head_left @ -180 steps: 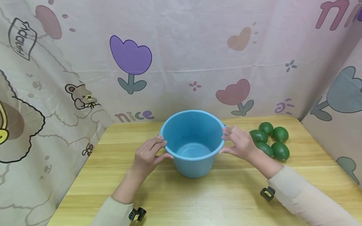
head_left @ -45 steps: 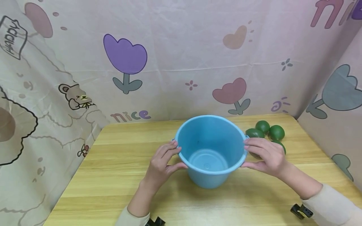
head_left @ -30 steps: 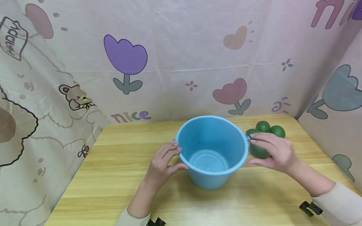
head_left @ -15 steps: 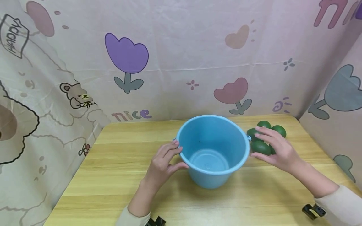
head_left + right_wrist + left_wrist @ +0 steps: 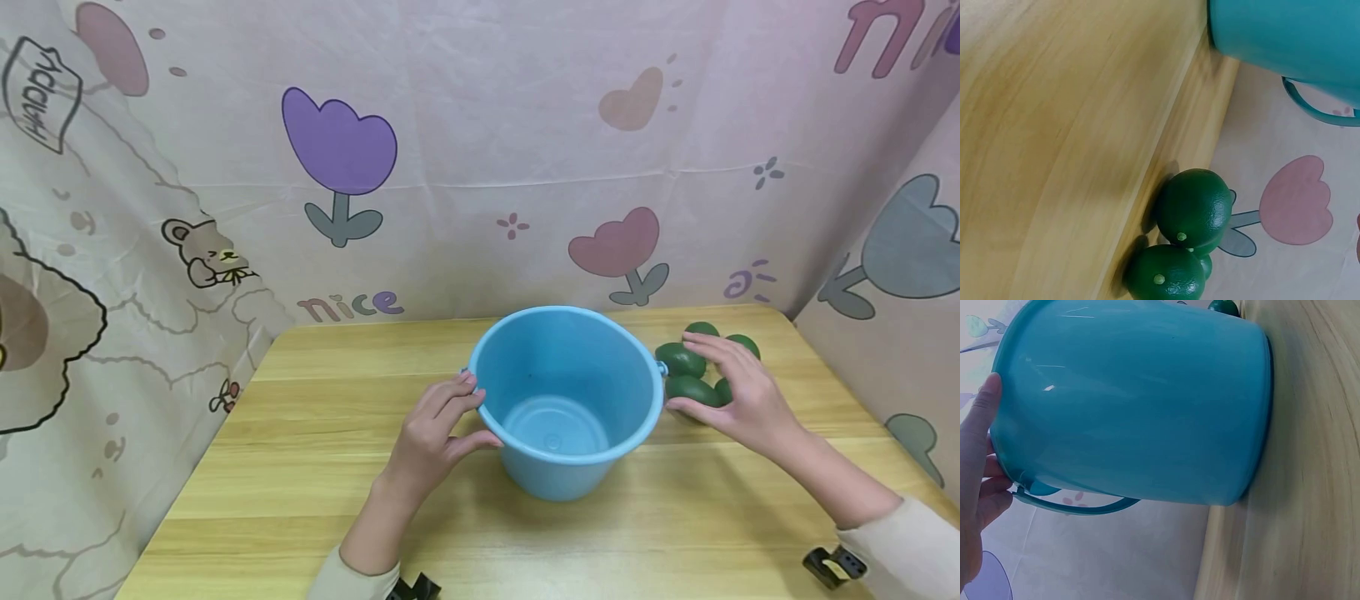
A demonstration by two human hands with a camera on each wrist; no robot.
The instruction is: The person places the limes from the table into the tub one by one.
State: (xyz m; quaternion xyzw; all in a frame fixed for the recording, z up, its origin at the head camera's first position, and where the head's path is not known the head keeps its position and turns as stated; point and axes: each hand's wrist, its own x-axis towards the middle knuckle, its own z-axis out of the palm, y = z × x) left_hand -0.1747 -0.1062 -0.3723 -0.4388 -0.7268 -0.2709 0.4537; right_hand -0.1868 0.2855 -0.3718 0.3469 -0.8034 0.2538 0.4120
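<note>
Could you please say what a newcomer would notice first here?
The blue bucket probably draws the eye first, standing on the wooden table, the left hand on its rim. Next come the green fruits to its right, near the right hand. Left of centre, a purple tulip marks the backdrop.

An uncovered blue bucket point(image 5: 558, 477) stands upright near five green fruits point(image 5: 682, 360).

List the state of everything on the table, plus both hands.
Blue bucket: upright on the table, nothing inside
Bucket handle: lowered, hanging on the bucket's far side
Green fruits: five, loosely clustered on the table, partly hidden by the right hand
Left hand: gripping the bucket's rim
Right hand: spread over the fruits; contact unclear
</note>
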